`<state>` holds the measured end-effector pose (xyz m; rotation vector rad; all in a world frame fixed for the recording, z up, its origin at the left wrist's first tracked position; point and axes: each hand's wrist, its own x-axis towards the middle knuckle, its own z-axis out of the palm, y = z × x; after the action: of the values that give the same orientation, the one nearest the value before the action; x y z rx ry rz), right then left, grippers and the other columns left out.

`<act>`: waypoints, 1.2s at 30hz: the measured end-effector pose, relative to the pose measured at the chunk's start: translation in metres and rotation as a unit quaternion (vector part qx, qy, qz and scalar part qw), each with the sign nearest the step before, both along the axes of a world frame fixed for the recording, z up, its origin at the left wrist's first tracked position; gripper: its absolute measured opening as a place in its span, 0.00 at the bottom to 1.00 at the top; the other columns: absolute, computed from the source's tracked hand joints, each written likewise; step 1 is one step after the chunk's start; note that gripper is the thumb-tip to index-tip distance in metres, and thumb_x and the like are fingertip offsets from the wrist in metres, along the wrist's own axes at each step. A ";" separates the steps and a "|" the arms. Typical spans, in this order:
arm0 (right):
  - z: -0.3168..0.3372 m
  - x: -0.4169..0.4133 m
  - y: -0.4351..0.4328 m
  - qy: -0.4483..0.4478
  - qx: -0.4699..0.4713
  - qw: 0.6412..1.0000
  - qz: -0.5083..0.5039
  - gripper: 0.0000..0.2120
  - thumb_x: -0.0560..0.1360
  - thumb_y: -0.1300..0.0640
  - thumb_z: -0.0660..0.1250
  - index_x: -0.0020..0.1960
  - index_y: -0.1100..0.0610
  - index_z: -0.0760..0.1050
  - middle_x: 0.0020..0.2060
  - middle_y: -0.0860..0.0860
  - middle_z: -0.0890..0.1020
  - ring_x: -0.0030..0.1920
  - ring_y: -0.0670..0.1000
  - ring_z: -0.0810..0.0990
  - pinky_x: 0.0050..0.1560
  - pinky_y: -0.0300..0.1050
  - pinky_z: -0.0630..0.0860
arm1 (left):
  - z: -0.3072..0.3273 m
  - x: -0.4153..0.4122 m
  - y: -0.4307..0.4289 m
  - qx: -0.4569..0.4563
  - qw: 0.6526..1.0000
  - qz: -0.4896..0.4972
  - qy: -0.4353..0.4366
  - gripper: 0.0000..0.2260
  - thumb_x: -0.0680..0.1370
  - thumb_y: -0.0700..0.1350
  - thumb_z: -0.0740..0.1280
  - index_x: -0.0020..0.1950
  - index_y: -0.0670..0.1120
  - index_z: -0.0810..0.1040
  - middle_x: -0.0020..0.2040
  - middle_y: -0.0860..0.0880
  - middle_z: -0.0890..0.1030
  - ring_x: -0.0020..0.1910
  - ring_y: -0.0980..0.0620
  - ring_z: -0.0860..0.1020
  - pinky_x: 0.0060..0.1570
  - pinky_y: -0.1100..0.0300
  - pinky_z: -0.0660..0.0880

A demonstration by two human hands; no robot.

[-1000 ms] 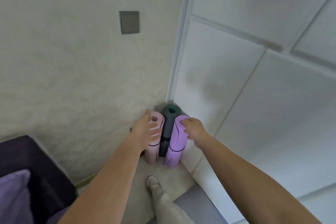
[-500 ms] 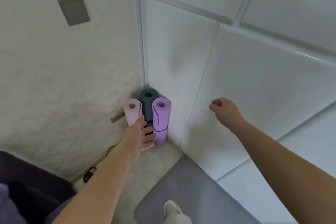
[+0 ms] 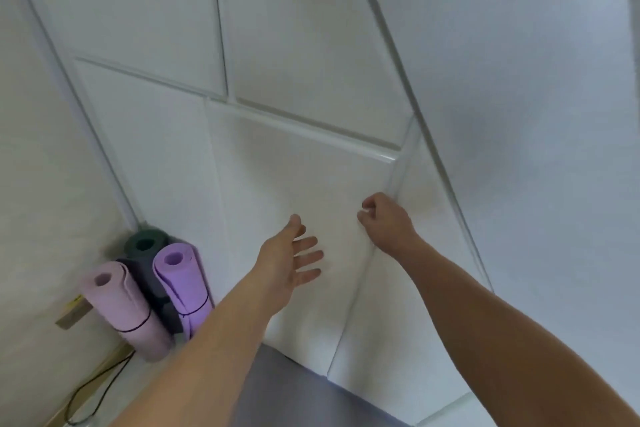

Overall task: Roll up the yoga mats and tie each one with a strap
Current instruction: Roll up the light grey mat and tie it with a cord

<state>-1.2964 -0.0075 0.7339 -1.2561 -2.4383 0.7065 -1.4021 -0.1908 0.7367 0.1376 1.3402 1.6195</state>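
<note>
Left hand [image 3: 291, 263] is lifted off the pale pink rolled foam mat [image 3: 121, 308] it touched half a second ago; fingers are spread and nothing is held. Right hand [image 3: 384, 222] is clenched and empty, near the white panelled wall [image 3: 311, 166]. Both hands are now well apart from the mats. Pink mat, purple rolled foam mat [image 3: 180, 274] and dark green rolled foam mat [image 3: 143, 244] are stood upright, touching, in the corner. Thin dark straps [image 3: 135, 328] are seen around pink and purple; green's cannot be told. Stowing is judged done.
</note>
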 end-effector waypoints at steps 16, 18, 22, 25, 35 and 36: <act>0.018 0.203 -0.080 0.105 -0.209 0.972 0.013 0.22 0.78 0.48 0.67 0.70 0.52 0.67 0.60 0.49 0.73 0.57 0.49 0.75 0.54 0.43 0.71 | 0.044 0.167 -0.038 -0.019 0.998 0.013 0.062 0.18 0.82 0.57 0.62 0.63 0.44 0.75 0.60 0.43 0.81 0.57 0.40 0.82 0.57 0.43 0.78; 0.006 0.258 -0.103 0.118 -0.234 0.964 -0.039 0.21 0.78 0.48 0.68 0.68 0.51 0.68 0.59 0.50 0.74 0.57 0.50 0.76 0.53 0.42 0.73 | 0.030 0.191 -0.044 -0.023 0.997 -0.031 0.065 0.18 0.83 0.55 0.62 0.64 0.44 0.74 0.60 0.43 0.81 0.57 0.40 0.82 0.57 0.43 0.78; -0.025 0.360 -0.154 0.135 -0.264 0.941 -0.163 0.18 0.78 0.49 0.68 0.66 0.51 0.70 0.57 0.50 0.76 0.56 0.50 0.78 0.44 0.35 0.70 | -0.006 0.255 -0.048 -0.049 0.986 -0.142 0.071 0.15 0.83 0.52 0.62 0.63 0.43 0.75 0.59 0.41 0.82 0.56 0.38 0.82 0.57 0.43 0.77; -0.047 0.429 -0.190 0.146 -0.280 0.920 -0.233 0.16 0.77 0.49 0.68 0.63 0.50 0.72 0.56 0.50 0.78 0.55 0.50 0.79 0.46 0.39 0.72 | -0.022 0.313 -0.050 -0.062 0.970 -0.220 0.076 0.15 0.83 0.51 0.62 0.63 0.42 0.76 0.59 0.41 0.82 0.53 0.39 0.83 0.51 0.47 0.78; -0.080 0.670 -0.300 0.214 -0.305 0.826 -0.424 0.13 0.79 0.51 0.66 0.62 0.52 0.72 0.53 0.48 0.79 0.51 0.50 0.81 0.48 0.41 0.74 | -0.053 0.549 -0.064 -0.103 0.888 -0.428 0.134 0.13 0.82 0.48 0.65 0.62 0.42 0.77 0.57 0.42 0.83 0.52 0.39 0.83 0.59 0.44 0.76; -0.085 0.699 -0.311 0.218 -0.306 0.815 -0.440 0.13 0.79 0.51 0.66 0.62 0.52 0.72 0.54 0.48 0.79 0.52 0.50 0.81 0.49 0.42 0.75 | -0.057 0.577 -0.067 -0.106 0.879 -0.443 0.138 0.13 0.82 0.47 0.65 0.63 0.41 0.77 0.57 0.42 0.83 0.52 0.39 0.83 0.58 0.45 0.76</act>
<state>-0.5974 -0.3186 0.6493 -1.9395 -1.0472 1.3076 -0.8249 -0.2575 0.6799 0.7567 1.3578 0.6829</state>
